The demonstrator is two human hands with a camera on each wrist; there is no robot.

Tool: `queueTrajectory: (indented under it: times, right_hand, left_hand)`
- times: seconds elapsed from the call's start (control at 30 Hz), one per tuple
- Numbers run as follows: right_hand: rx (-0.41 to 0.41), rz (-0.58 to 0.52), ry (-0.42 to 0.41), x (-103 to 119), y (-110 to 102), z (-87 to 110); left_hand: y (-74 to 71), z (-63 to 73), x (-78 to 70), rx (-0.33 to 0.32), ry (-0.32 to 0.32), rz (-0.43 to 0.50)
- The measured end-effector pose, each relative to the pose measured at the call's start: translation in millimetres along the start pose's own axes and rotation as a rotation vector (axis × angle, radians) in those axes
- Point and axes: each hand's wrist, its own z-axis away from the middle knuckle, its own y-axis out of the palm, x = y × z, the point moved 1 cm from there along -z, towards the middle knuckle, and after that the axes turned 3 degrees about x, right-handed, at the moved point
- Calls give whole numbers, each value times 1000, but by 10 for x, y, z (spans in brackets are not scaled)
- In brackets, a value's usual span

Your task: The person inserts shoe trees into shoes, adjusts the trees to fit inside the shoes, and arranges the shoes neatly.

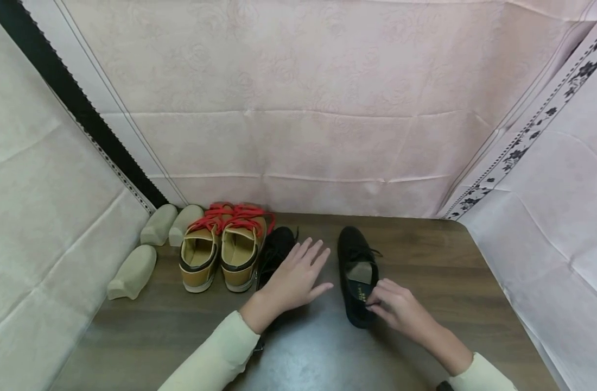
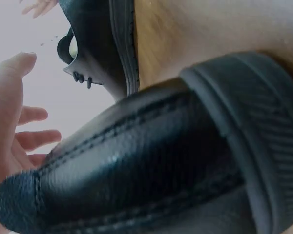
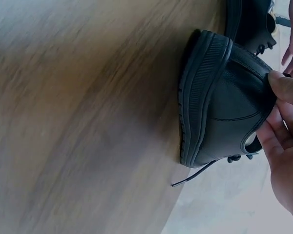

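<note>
A black lace-up shoe (image 1: 349,247) stands on the wood-patterned floor with its toe towards the back wall. My right hand (image 1: 400,308) pinches its collar near the heel; in the right wrist view, thumb and fingers close on the upper edge of the shoe (image 3: 234,97). A second black shoe (image 1: 275,247) sits to the left, partly hidden beneath my left hand (image 1: 294,276). That hand hovers with its fingers spread and holds nothing. The left wrist view shows the second shoe's heel and stitched side (image 2: 132,161) close up.
Tan shoes (image 1: 239,255) with red laces (image 1: 245,213) stand left of the second black shoe. Several pale shoe-shaped pieces (image 1: 134,273) lie farther left. Patterned cloth walls (image 1: 298,136) enclose the wooden surface (image 1: 425,255) at the back and both sides.
</note>
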Motion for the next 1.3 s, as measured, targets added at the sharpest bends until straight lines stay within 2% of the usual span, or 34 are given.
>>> queueTrajectory:
  times: [0.3, 0.63, 1.0, 1.3]
  right_hand:
    - [-9, -8, -8, -104, -101, 95]
    - [-33, 23, 2, -204, -193, 195]
    - [-37, 21, 42, -317, -329, 297]
    - [-40, 73, 97, -421, -417, 346]
  left_hand:
    - [48, -17, -82, 53, 13, -2]
    - [48, -67, -121, 39, 34, 3]
    - [43, -131, -146, 63, 43, 0]
    - [95, -235, -189, 61, 56, -15]
